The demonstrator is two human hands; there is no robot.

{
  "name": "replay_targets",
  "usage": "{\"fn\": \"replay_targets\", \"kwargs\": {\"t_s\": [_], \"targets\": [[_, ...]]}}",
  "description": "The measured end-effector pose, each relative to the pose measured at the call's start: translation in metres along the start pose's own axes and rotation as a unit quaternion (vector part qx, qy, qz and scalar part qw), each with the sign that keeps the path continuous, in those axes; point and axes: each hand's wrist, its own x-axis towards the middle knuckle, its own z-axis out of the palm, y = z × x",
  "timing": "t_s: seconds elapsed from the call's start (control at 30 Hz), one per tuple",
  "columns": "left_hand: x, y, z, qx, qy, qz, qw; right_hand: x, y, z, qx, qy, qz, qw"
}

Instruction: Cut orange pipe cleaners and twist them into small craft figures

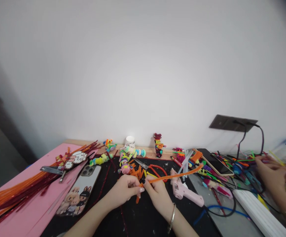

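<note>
Close together over the black mat [138, 223], my two hands work on an orange pipe cleaner [179, 175]. Its long free end runs right from my right hand [159, 196], whose thumb and finger are closed on it. My left hand [124, 189] pinches the near part, and a short orange end pokes out below. Exactly how it is bent between the fingertips is hidden. Just behind my hands lie short orange pieces [136, 171] and scissors [157, 171] with red handles. A pink glue gun [186, 194] rests to the right of my right hand.
Orange and dark red pipe cleaners [32, 187] spread over pink board [45, 156] at left, beside a phone [80, 191]. A paper cup [130, 142] and a small figure [158, 145] stand near the wall. Another person's hands [271, 172] work at right, behind a white power strip [258, 210].
</note>
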Motion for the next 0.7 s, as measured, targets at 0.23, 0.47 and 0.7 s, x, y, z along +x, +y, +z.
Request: {"fn": "replay_targets", "kwargs": {"t_s": [0.23,0.47,0.7], "targets": [[-0.0022,0.0022,-0.0009,0.125,0.051,0.070,0.988,-0.0014,-0.0063,-0.0023,-0.053,-0.051,-0.007,0.997],[-0.0036,0.0012,0.0044,0.035,0.011,-0.007,0.999,-0.0007,-0.0010,-0.0035,-0.054,0.058,0.000,0.997],[-0.0030,-0.0007,0.0061,0.017,-0.010,0.009,1.000,-0.0013,0.0005,-0.0035,-0.038,0.066,0.008,0.997]]}}
